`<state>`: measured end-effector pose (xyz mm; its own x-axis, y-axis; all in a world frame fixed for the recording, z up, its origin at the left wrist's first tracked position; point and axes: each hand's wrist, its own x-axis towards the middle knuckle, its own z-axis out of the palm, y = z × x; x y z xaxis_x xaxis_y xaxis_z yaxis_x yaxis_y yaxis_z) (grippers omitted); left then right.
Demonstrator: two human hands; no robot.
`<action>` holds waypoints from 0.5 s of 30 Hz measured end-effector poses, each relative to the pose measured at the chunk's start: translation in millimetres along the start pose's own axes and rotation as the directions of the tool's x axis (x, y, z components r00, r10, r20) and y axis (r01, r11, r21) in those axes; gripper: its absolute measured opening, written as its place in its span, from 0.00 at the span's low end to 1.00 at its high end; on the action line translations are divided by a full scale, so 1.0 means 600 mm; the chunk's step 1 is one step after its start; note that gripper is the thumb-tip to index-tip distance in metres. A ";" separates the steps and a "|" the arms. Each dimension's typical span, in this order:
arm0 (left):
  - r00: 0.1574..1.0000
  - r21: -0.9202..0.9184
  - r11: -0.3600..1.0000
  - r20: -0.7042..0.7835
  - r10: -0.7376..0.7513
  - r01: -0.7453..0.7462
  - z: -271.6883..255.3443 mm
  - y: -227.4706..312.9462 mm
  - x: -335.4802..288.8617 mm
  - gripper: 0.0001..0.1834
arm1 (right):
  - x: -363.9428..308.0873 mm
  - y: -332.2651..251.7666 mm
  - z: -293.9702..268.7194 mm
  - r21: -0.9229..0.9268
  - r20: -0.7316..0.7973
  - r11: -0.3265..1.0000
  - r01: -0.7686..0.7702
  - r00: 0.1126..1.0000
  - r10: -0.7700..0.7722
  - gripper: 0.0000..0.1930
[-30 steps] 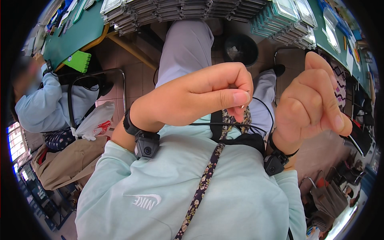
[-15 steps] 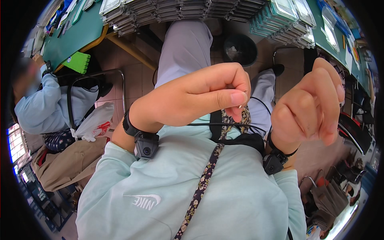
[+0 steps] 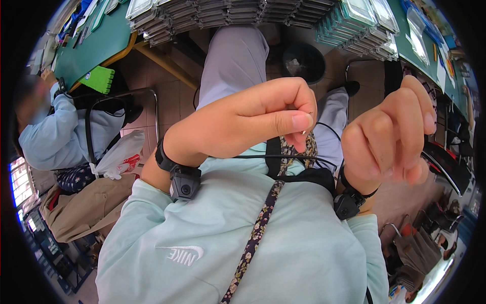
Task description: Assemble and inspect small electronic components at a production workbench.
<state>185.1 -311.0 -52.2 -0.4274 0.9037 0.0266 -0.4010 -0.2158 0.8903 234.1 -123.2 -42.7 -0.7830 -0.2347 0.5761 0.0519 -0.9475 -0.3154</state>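
Note:
My left hand (image 3: 258, 116) is raised in front of my chest, thumb pressed against the curled index finger in a pinch. A tiny shiny bit (image 3: 304, 133) shows below the thumb tip; it is too small to name. To its right and apart from it, my right hand (image 3: 387, 134) is held up with the fingers bent inward. Its fingertips are partly hidden and slightly blurred, so anything in them cannot be made out. Both wrists carry small black cameras on straps, the left one (image 3: 185, 185) and the right one (image 3: 348, 205).
Stacks of clear plastic trays (image 3: 228, 14) line the green table's edge ahead. A dark round bin (image 3: 304, 63) stands on the floor below. At left a co-worker in light blue (image 3: 55, 134) sits by a white plastic bag (image 3: 121, 154). A floral lanyard (image 3: 255, 233) hangs on my chest.
My right hand has turned and its fingers have shifted, with the lower fingertips curling further in. The left hand keeps its pinch almost unmoved.

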 end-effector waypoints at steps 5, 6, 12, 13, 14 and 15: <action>1.000 0.009 1.000 0.005 -0.002 0.002 0.000 0.001 0.002 0.07 | -0.001 -0.005 0.000 -0.013 -0.038 1.000 -0.015 0.999 0.014 0.20; 1.000 0.010 1.000 0.006 -0.004 0.004 0.000 0.002 0.003 0.07 | -0.001 -0.006 0.000 -0.014 -0.049 1.000 -0.022 0.999 0.022 0.20; 1.000 0.012 1.000 0.005 -0.017 0.017 0.002 0.002 0.006 0.07 | -0.003 -0.009 0.006 -0.028 -0.111 0.999 -0.014 0.994 0.011 0.18; 1.000 0.012 1.000 0.005 -0.017 0.017 0.002 0.003 0.006 0.07 | -0.004 -0.009 0.006 -0.043 -0.113 0.999 -0.014 0.994 0.009 0.18; 1.000 0.014 1.000 0.003 -0.020 0.020 0.002 0.003 0.006 0.07 | -0.003 -0.008 0.008 -0.043 -0.112 0.999 -0.013 0.994 0.008 0.18; 1.000 0.017 1.000 0.002 -0.023 0.023 0.001 0.003 0.006 0.07 | -0.003 -0.008 0.011 -0.071 -0.134 0.997 -0.017 0.991 0.007 0.16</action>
<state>183.4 -307.8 -50.0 -0.4163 0.9092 0.0069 -0.3972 -0.1887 0.8982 239.3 -119.9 -36.9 -0.8586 -0.2103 0.4675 0.0208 -0.9255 -0.3781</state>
